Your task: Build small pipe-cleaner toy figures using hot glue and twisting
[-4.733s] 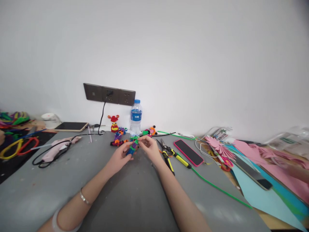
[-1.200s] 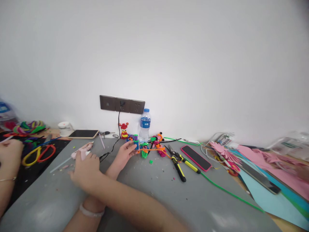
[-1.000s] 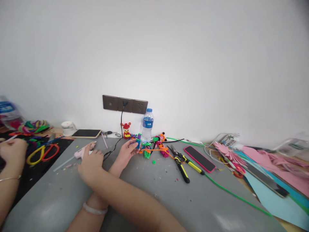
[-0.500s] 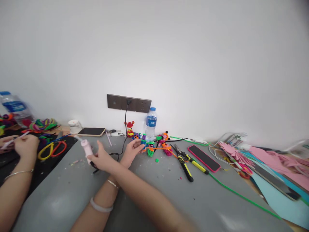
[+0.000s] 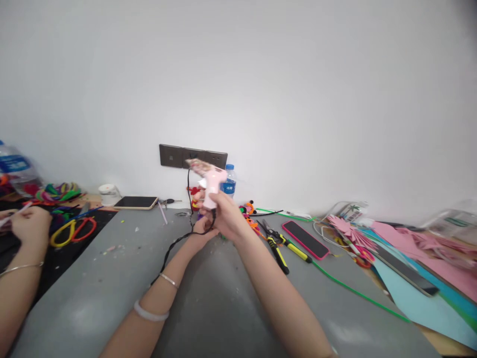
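Observation:
My right hand (image 5: 228, 214) grips the handle of a pink hot glue gun (image 5: 213, 183), held up in front of the wall with its blurred nozzle to the left. A black cord (image 5: 167, 253) trails from the handle over my left wrist. Lower and close behind, my left hand (image 5: 203, 232) has its fingers curled; the small pipe-cleaner figure seen in it a moment earlier is mostly hidden by the gun and my right hand. Beyond my hands stand colourful pipe-cleaner figures (image 5: 248, 209), partly covered, near a water bottle (image 5: 229, 185).
Yellow-black pliers (image 5: 278, 254), a pink-edged phone (image 5: 305, 239) and a green pipe cleaner (image 5: 350, 284) lie to the right, with coloured paper (image 5: 413, 303) beyond. At left are another phone (image 5: 136, 202), a white cup (image 5: 109, 195), yellow-red scissors (image 5: 72, 233) and a co-worker's hand (image 5: 32, 226).
My right hand has swung the glue gun up and to the right, uncrossing my arms. My left hand stays low and is now partly behind it. The view has turned slightly right.

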{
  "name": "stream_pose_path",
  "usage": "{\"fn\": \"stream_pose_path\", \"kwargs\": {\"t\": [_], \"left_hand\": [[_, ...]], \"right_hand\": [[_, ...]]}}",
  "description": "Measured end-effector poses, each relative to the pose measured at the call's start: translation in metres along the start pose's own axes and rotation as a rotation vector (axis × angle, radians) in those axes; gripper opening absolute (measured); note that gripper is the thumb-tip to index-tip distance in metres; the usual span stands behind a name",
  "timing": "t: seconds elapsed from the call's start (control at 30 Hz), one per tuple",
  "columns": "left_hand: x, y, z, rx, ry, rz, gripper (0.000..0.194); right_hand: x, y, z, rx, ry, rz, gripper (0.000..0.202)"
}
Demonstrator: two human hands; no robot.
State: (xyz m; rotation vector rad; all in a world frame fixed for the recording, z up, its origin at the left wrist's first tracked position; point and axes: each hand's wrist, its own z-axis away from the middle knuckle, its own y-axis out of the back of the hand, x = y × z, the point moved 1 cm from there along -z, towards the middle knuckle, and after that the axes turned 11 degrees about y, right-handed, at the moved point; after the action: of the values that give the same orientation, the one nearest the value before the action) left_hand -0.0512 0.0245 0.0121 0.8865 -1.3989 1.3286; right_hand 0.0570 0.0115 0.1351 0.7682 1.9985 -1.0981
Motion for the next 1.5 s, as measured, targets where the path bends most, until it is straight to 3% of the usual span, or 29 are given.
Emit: {"fn": "stream_pose_path", "kwargs": {"t": [0.07,0.17,0.3,0.4,0.5,0.63,0.87,1.17,1.5], "left_hand": [[0.0,-0.005,0.002,-0.073,-0.005,-0.038,0.02],[-0.001,-0.02,0.005,-0.283,-0.02,-0.162,0.017],[-0.003,-0.038,0.014,-0.504,-0.008,-0.316,0.013],[-0.003,-0.04,0.02,-0.567,0.064,-0.283,0.018],[0.0,-0.03,0.017,-0.432,0.107,-0.117,0.031],[0.006,-0.014,0.005,-0.144,0.028,0.052,0.038],[0.006,-0.003,-0.007,0.162,-0.093,-0.074,0.04],[-0.001,0.007,-0.013,0.325,-0.221,-0.225,0.028],[-0.001,0.009,-0.01,0.339,-0.284,-0.289,0.019]], "right_hand": [[-0.014,0.018,0.006,0.008,0.063,-0.025,0.019],[-0.02,0.045,0.014,0.048,0.133,-0.015,0.022],[-0.008,0.08,0.022,0.177,0.192,0.072,0.021],[0.006,0.097,0.031,0.22,0.177,0.089,0.026],[0.02,0.104,0.043,0.198,0.11,0.085,0.028],[0.033,0.103,0.057,0.15,0.012,0.013,0.028],[0.041,0.106,0.065,0.08,-0.079,-0.112,0.032],[0.049,0.101,0.069,0.143,-0.045,0.123,0.043],[0.053,0.097,0.071,0.11,-0.095,0.337,0.045]]}}
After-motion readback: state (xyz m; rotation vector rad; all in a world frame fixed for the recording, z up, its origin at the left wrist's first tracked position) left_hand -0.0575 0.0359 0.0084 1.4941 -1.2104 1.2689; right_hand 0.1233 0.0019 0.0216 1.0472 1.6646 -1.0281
